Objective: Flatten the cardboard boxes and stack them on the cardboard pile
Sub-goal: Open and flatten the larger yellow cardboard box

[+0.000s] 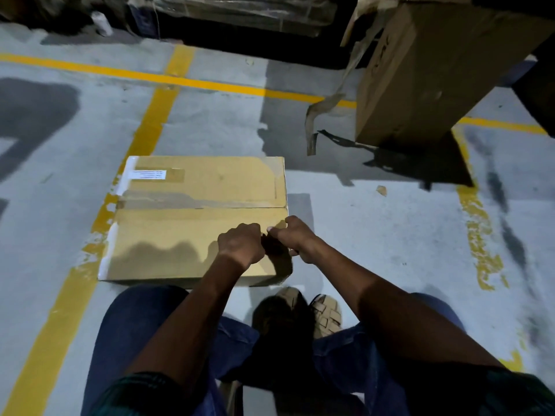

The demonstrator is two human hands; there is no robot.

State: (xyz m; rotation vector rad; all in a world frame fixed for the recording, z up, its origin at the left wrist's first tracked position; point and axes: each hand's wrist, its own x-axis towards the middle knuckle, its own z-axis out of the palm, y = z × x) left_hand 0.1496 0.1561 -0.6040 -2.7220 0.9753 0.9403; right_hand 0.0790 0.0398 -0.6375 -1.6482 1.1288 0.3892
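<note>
You're crouched over the sealed box (195,217) on the floor at twelve o'clock, left hand (240,246) clenched on its top, right hand (295,237) pinching near the three-o'clock edge, seemingly at tape — next, peel it free to open the flaps.

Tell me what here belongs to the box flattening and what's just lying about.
Job: closed cardboard box on the floor; left hand and right hand working at its near right corner; tall box with hanging tape.

Lying about: cardboard scrap; white bottle.
</note>
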